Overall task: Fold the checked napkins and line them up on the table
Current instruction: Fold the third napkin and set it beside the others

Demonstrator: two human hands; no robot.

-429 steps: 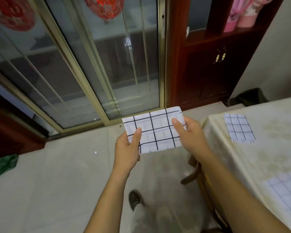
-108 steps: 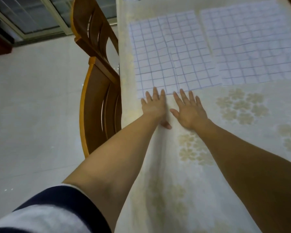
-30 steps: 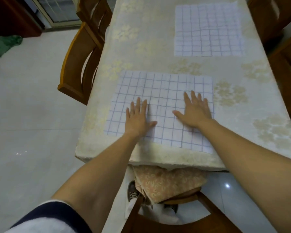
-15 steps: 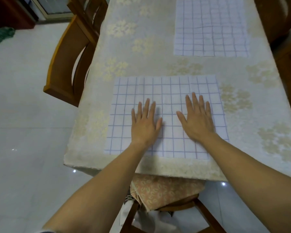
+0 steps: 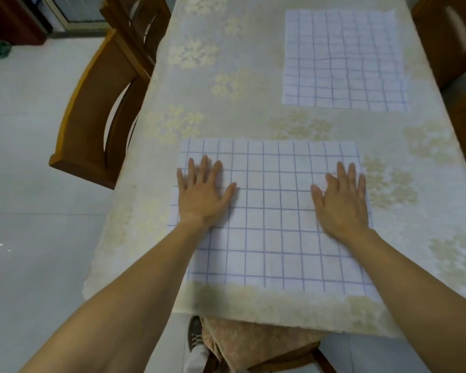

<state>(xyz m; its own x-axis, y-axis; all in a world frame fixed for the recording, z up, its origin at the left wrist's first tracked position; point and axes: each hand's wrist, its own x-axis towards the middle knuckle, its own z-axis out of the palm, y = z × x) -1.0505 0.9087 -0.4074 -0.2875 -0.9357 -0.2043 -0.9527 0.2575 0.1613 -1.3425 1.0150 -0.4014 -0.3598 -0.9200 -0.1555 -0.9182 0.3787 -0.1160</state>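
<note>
A white napkin with blue checks (image 5: 272, 211) lies spread flat at the near end of the table (image 5: 248, 103), its near edge close to the table's edge. My left hand (image 5: 203, 195) presses flat on its left side, fingers apart. My right hand (image 5: 340, 200) presses flat on its right side, fingers apart too. Neither hand grips the cloth. A second checked napkin (image 5: 343, 60) lies unfolded farther up the table on the right, with slight wrinkles.
The table wears a cream cloth with pale flowers. Wooden chairs stand along the left side (image 5: 102, 103), at the far right (image 5: 447, 36) and just below the near edge, with a patterned cushion (image 5: 253, 343). Pale tiled floor lies to the left.
My hands have slid apart from the napkin's middle to its left and right sides, smoothing it flat. The view has moved closer to the near napkin.
</note>
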